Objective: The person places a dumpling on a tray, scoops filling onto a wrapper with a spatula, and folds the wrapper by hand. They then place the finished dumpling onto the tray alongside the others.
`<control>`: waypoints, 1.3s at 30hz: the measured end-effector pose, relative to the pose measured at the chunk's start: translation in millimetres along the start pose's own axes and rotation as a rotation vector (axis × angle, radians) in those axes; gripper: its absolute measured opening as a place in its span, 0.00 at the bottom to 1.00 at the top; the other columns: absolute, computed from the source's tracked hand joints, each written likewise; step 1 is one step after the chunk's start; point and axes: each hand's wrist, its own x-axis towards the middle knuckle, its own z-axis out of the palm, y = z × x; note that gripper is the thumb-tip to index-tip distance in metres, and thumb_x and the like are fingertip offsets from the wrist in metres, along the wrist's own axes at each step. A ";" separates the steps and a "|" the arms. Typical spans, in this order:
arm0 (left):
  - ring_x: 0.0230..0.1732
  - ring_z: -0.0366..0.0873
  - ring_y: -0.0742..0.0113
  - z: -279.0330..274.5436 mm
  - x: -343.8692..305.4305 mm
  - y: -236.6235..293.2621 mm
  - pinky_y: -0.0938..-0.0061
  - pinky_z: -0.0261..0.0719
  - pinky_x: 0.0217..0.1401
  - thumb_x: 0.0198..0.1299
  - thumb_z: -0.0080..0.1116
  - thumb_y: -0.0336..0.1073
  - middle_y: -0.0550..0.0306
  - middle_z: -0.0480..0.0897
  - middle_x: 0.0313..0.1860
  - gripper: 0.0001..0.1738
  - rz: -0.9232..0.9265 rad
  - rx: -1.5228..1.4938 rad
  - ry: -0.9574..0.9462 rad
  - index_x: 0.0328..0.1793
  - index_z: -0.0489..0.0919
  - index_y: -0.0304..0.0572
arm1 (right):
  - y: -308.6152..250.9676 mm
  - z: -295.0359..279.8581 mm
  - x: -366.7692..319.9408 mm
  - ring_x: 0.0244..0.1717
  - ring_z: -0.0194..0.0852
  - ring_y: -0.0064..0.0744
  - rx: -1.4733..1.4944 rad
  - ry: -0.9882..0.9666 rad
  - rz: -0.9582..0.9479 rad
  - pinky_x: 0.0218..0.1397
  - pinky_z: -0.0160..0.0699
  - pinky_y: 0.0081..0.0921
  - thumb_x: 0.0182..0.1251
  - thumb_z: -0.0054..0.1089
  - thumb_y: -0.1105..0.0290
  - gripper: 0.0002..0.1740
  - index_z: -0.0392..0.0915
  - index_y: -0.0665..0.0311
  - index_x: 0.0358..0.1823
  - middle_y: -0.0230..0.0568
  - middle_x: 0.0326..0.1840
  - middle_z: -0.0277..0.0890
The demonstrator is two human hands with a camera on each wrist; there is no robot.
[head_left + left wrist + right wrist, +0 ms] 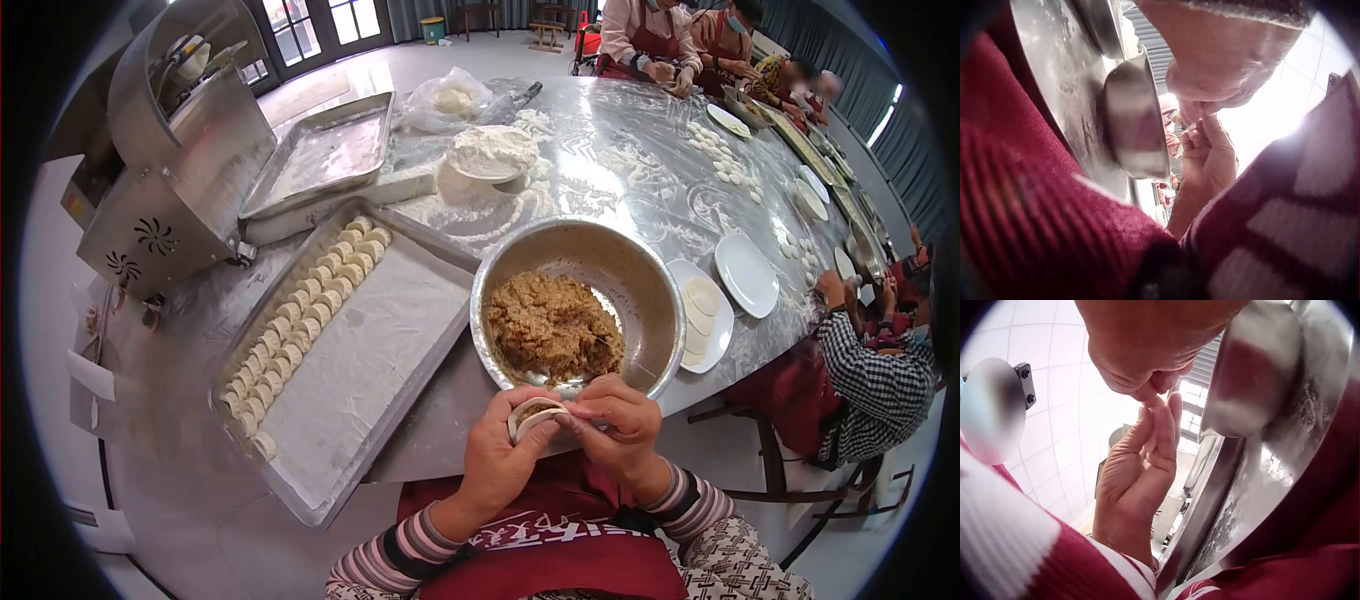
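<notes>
In the head view a round dumpling wrapper point(523, 428) with brown filling in its middle is folded partway, its filling showing at the top. My left hand point(497, 452) grips it from the left, the thumb along its near side. At its right edge the fingers and thumb of my right hand point(625, 432) pinch the dough. Both hands are just over the near rim of a steel bowl point(650, 300) of brown minced filling point(552, 325). The right wrist view shows the fingertips of the two hands meeting; the dumpling is mostly hidden there.
Left of the bowl, a metal tray point(370, 400) bears rows of shaped dumplings point(300, 325). Plates stand on the right, one with flat wrappers point(700, 310). Behind are a heap of flour point(492, 152), another tray point(325, 150) and a steel machine point(175, 200). Other people work around the table.
</notes>
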 end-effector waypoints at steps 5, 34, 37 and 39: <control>0.51 0.78 0.72 -2.2 0.2 -1.8 0.79 0.75 0.55 0.64 0.58 0.29 0.52 0.81 0.52 0.18 0.064 0.057 0.021 0.59 0.71 0.33 | -1.3 4.7 0.9 0.30 0.78 0.33 -0.115 0.020 -0.074 0.33 0.76 0.25 0.47 0.70 0.81 0.10 0.83 0.65 0.33 0.40 0.31 0.80; 0.54 0.79 0.65 -5.5 2.7 -6.4 0.76 0.77 0.57 0.65 0.53 0.22 0.44 0.78 0.55 0.18 0.024 -0.200 -0.028 0.60 0.67 0.29 | -9.8 5.7 5.2 0.32 0.78 0.36 0.009 0.050 0.093 0.35 0.75 0.26 0.46 0.72 0.78 0.12 0.82 0.66 0.35 0.40 0.31 0.79; 0.53 0.79 0.67 -3.5 0.6 -4.3 0.76 0.78 0.55 0.65 0.52 0.23 0.44 0.80 0.54 0.17 0.050 -0.062 0.012 0.60 0.70 0.29 | -5.6 5.6 2.8 0.31 0.78 0.37 0.012 -0.018 0.126 0.35 0.75 0.28 0.46 0.73 0.77 0.14 0.81 0.66 0.36 0.40 0.31 0.79; 0.53 0.81 0.65 -5.9 0.3 -5.6 0.75 0.79 0.53 0.64 0.54 0.24 0.43 0.81 0.53 0.18 0.150 0.258 0.016 0.61 0.73 0.30 | -4.3 4.7 3.5 0.31 0.77 0.38 -0.092 -0.022 0.048 0.35 0.75 0.29 0.45 0.72 0.77 0.14 0.81 0.65 0.36 0.40 0.31 0.78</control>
